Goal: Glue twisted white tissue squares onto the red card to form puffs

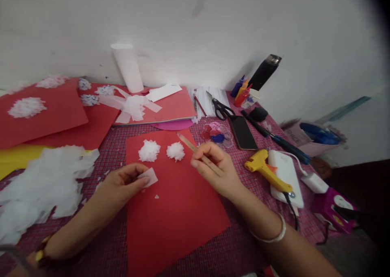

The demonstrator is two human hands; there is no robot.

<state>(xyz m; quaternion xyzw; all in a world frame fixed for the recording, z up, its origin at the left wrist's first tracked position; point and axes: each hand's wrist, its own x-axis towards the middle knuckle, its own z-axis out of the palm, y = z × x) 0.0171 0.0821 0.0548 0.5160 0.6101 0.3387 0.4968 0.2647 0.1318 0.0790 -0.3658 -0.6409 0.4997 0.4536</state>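
Work surface: a table with a red checked cloth [189, 265], set against a white wall [195, 21]; a loose white tissue heap [42, 187] occupies the left edge; a red paper sheet [173, 212] lies at centre, carrying two white tissue pom-poms [149, 150] near its far edge. Left hand [122, 184] rests on the sheet's left edge, thumb and fingers pinching a small tissue square [148, 176]. Right hand [217, 169] is closed around a wooden stick [198, 152]; long axis diagonal, free end pointing toward the far-left corner, just beside the right pom-pom. A yellow glue gun [263, 168] lies toward the right edge.
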